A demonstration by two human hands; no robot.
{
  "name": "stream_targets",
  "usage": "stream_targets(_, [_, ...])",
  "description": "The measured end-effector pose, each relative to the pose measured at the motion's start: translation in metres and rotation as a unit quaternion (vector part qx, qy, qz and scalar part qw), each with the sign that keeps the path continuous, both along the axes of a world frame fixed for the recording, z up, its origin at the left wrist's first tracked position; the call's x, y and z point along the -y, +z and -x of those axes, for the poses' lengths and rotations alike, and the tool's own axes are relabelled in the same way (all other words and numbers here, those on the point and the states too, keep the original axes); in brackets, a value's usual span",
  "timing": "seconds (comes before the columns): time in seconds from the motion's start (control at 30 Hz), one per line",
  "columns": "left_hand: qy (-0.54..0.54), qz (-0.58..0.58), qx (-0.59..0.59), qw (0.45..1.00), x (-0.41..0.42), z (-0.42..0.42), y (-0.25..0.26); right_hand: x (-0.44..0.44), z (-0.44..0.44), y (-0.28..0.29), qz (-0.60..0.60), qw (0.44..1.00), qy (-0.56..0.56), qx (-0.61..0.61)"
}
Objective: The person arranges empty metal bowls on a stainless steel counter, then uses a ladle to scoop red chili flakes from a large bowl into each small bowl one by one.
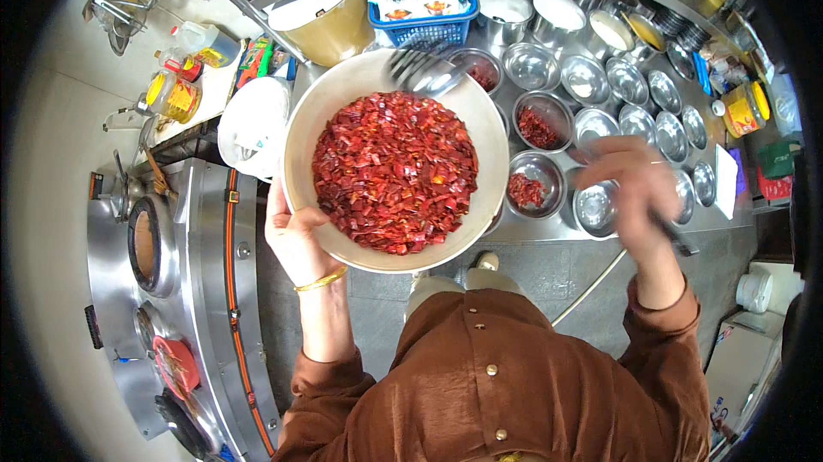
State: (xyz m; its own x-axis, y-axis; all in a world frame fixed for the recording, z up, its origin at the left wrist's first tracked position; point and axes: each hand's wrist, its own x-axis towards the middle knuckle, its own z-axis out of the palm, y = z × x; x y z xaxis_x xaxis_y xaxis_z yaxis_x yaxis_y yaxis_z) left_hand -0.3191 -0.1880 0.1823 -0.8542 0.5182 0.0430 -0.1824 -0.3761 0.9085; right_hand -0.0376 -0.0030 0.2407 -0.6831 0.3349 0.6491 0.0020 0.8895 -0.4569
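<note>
My left hand (297, 227) grips the lower left rim of a wide cream-coloured bowl (392, 70), thumb over the edge. Chopped red chilli pieces (395, 173) lie heaped inside it. Blurred by motion, my right hand (633, 189) is closed round the black handle (669, 234) of a metal slotted spoon (434, 76). The spoon's head hangs over the bowl's upper right rim, apart from the heap. Just right of the bowl, steel bowls (537, 179) hold small portions of red pieces; another steel bowl (595, 208) beneath my right hand shows a bare bottom.
Several steel bowls (627, 79) stand in rows on the steel table (527, 230). Behind them are steel pots (505, 15) and a blue basket (421, 31) of packets. A wok range (212, 256) borders the left side. A pale hose (588, 288) crosses the floor.
</note>
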Motion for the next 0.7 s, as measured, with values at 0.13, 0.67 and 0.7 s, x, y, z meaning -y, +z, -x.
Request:
stream_targets(0.13, [-0.032, -0.026, 0.016, 0.999, -0.014, -0.027, 0.005, 0.015, 0.071, -0.017, -0.174, 0.971, 0.094, 0.133])
stream_targets(0.67, [-0.051, -0.112, 0.055, 0.991, -0.011, -0.051, -0.010, 0.003, 0.087, -0.039, -0.046, 0.961, 0.189, 0.198])
stream_targets(0.7, [-0.057, -0.122, 0.059, 0.989, -0.011, -0.053, -0.009, 0.004, 0.091, -0.043, -0.010, 0.965, 0.189, 0.179])
